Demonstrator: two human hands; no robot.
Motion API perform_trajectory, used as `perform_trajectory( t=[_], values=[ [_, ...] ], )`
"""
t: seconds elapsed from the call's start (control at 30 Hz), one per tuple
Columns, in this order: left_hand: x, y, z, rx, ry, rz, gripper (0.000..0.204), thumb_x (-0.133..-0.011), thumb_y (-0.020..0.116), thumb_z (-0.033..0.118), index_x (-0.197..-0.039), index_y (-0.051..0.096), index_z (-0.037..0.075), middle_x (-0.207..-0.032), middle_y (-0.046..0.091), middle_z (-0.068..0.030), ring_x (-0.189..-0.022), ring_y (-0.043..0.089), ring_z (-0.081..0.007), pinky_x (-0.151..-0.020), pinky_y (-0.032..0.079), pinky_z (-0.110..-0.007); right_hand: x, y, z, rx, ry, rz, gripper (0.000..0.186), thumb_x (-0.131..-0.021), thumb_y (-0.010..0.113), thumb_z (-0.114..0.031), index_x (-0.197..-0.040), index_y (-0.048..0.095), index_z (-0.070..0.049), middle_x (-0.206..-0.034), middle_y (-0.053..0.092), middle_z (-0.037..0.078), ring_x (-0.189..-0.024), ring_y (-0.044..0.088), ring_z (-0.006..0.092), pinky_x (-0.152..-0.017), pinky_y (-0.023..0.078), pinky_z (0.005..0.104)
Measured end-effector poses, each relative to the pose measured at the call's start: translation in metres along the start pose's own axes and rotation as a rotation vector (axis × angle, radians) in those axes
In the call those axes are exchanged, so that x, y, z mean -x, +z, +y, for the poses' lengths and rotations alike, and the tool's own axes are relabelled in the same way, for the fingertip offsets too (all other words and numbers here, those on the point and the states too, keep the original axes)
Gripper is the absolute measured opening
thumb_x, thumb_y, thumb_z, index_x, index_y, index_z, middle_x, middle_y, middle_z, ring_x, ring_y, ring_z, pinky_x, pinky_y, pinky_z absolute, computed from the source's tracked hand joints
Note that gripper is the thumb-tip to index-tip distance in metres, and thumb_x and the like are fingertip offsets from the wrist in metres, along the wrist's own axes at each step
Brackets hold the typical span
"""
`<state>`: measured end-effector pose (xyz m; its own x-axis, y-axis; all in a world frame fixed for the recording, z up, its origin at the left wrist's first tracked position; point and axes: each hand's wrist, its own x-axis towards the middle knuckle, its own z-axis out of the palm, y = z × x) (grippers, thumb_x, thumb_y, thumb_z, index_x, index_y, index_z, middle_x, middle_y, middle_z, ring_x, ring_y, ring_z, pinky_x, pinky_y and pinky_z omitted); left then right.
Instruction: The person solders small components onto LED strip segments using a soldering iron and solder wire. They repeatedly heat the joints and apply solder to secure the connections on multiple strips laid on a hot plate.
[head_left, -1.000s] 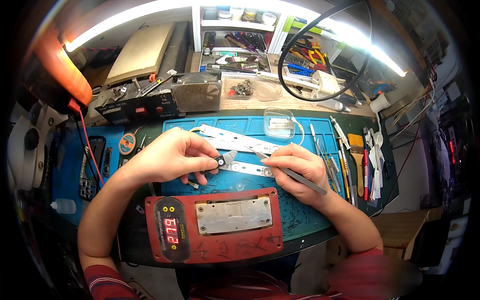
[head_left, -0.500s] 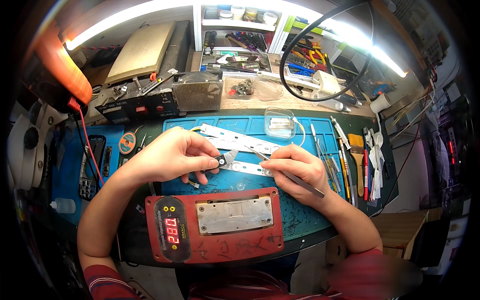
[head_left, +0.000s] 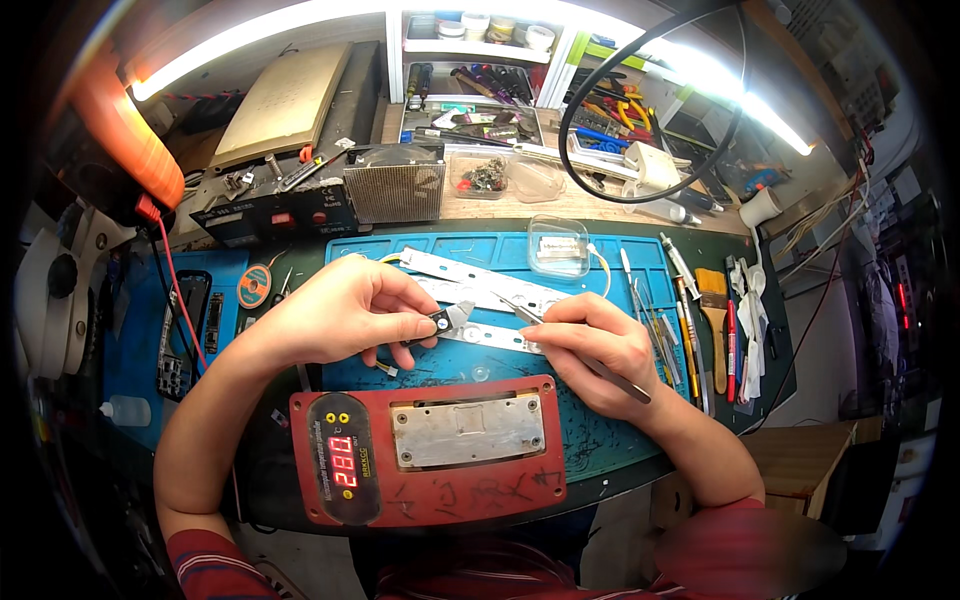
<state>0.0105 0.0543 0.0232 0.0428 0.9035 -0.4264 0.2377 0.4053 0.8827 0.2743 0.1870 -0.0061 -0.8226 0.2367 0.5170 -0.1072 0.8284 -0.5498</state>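
My left hand (head_left: 372,308) is closed in a pinch on a small black tool with a broad grey tip (head_left: 456,317), whose exact kind I cannot make out. In my right hand (head_left: 602,345) is a pair of metal tweezers (head_left: 618,378), the points aimed left toward the white strips. Two white LED strips lie on the blue mat between and beyond my hands: an upper strip (head_left: 455,273) and a lower strip (head_left: 505,340), partly covered by my fingers. A small clear round lens (head_left: 481,374) rests on the mat below them.
Nearest me sits a red heating plate (head_left: 430,488) with a lit display and a metal top. A clear box (head_left: 560,250) stands at the mat's back. To the right lie a brush (head_left: 712,300), pens and tools; to the left, a solder spool (head_left: 254,286) and a small bottle (head_left: 127,411).
My right hand and the tweezers have shifted slightly to the right. My left hand with the black tool stays in nearly the same place.
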Motion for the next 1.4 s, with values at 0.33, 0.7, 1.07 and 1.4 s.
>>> perform_trajectory(
  t=[0.33,0.7,1.07,1.4],
  values=[
    [0.015,-0.009,0.010,-0.003,0.097,0.088,0.022,-0.094,0.065,0.009,-0.110,0.066,-0.005,-0.090,0.070,-0.0097,-0.071,0.071,-0.0129,-0.049,0.049,-0.021,0.004,-0.007,-0.001,-0.036,0.041,0.068,0.021,-0.086,0.065,0.003,-0.107,0.071,0.000,-0.095,0.065,0.011,-0.080,0.065,0.0204,-0.068,0.052,0.0289],
    [0.060,-0.016,-0.008,-0.783,0.219,0.377,0.013,-0.081,0.073,0.006,-0.092,0.072,-0.001,-0.086,0.069,-0.0112,-0.082,0.067,-0.0245,-0.073,0.052,-0.032,0.006,-0.017,-0.007,-0.079,0.020,0.210,0.019,-0.087,0.063,0.004,-0.104,0.071,0.001,-0.094,0.065,0.012,-0.082,0.064,0.0214,-0.070,0.051,0.0298],
    [0.024,-0.013,-0.015,-0.841,0.307,0.616,0.023,-0.078,0.077,0.009,-0.098,0.071,-0.001,-0.091,0.066,-0.0126,-0.081,0.065,-0.0239,-0.076,0.051,-0.034,0.010,-0.025,-0.007,-0.072,-0.004,0.276,0.019,-0.087,0.064,0.003,-0.104,0.072,-0.001,-0.093,0.066,0.011,-0.080,0.064,0.0204,-0.069,0.051,0.0292],
    [0.045,-0.021,0.006,0.065,0.200,0.345,0.021,-0.099,0.061,0.019,-0.110,0.061,0.002,-0.096,0.066,-0.0053,-0.091,0.069,-0.0148,-0.074,0.054,-0.025,0.012,-0.038,-0.012,-0.109,-0.014,0.339,0.018,-0.086,0.065,0.003,-0.103,0.072,0.000,-0.092,0.066,0.011,-0.079,0.064,0.0195,-0.068,0.051,0.0289]
  ],
)
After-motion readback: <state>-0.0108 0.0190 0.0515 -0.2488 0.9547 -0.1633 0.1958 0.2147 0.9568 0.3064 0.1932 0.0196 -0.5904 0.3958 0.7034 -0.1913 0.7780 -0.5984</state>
